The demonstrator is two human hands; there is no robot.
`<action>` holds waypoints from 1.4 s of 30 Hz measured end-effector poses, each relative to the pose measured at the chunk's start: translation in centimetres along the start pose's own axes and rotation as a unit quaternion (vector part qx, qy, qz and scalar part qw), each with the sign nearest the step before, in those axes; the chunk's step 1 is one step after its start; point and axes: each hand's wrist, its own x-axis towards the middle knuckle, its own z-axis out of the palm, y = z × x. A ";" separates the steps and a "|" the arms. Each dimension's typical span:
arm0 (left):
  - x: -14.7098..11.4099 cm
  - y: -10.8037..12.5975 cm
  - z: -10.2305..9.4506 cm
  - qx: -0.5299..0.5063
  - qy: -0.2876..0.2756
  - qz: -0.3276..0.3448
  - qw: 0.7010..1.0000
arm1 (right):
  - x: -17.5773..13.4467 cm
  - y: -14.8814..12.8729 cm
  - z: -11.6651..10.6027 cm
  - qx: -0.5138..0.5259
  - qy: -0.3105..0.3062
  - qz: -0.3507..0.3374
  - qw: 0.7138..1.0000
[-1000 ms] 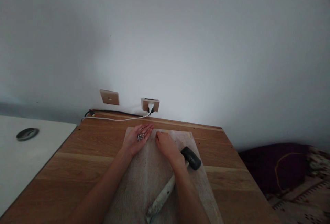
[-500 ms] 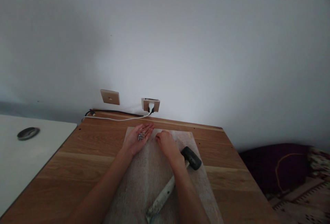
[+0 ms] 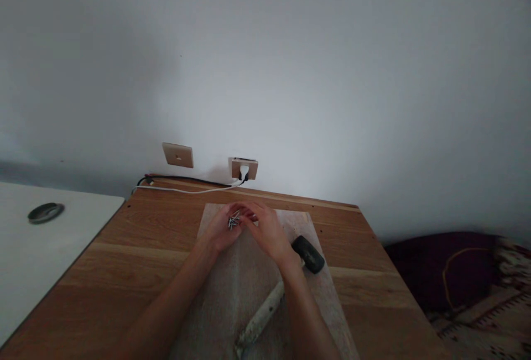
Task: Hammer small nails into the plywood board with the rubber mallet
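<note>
My left hand point(image 3: 219, 230) is cupped palm up over the far part of a worn board, holding several small silver nails point(image 3: 233, 220). Bent over that palm from the right, my right hand point(image 3: 265, 230) has its thumb and fingertips at the nails, closed around their near ends. The two hands meet, so some fingertips and part of the nails are hidden. Beneath my right forearm lies a mallet with a black head point(image 3: 308, 254) and a pale, stained handle point(image 3: 261, 318), resting on the board point(image 3: 232, 299).
The board lies on a brown wooden tabletop point(image 3: 136, 255) against a pale wall. A white plug point(image 3: 244, 172) sits in a wall socket, its cable point(image 3: 186, 191) running left along the back edge. A white surface point(image 3: 50, 260) adjoins at left; dark purple fabric point(image 3: 464, 271) is at right.
My right hand has moved left from above the board to my left palm, its fingers now at the nails. My left hand has curled more, and the nails in it have shifted.
</note>
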 end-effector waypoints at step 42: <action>-5.0 -4.7 2.1 0.582 -0.101 0.180 0.787 | -16.0 3.0 -4.2 -0.014 0.258 0.072 0.963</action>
